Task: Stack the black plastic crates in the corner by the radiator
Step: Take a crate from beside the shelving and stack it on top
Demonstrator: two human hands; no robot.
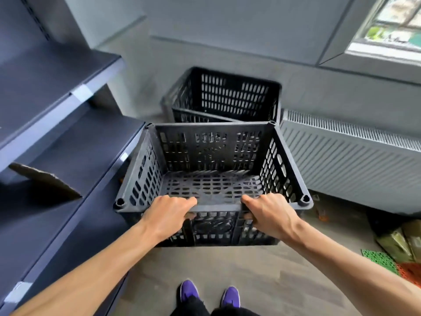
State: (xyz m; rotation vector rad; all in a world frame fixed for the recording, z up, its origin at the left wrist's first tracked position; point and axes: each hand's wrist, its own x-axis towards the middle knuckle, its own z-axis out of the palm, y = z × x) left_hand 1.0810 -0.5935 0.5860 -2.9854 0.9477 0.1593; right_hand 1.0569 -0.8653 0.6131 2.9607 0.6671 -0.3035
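I carry an empty black plastic crate (211, 156) in front of me, above the floor. My left hand (168, 215) grips its near rim on the left, fingers curled over the edge. My right hand (268, 215) grips the same rim on the right. A second black crate (227, 94) stands in the corner beyond it, against the wall and just left of the white radiator (346, 156). The carried crate hides the lower front of the corner crate.
Dark shelving (57, 99) runs along the left, close to the carried crate. A window (394, 23) is at top right. Green bags (401, 242) and green and orange mats (387, 263) lie on the floor at right. My purple shoes (209, 295) stand on grey floor.
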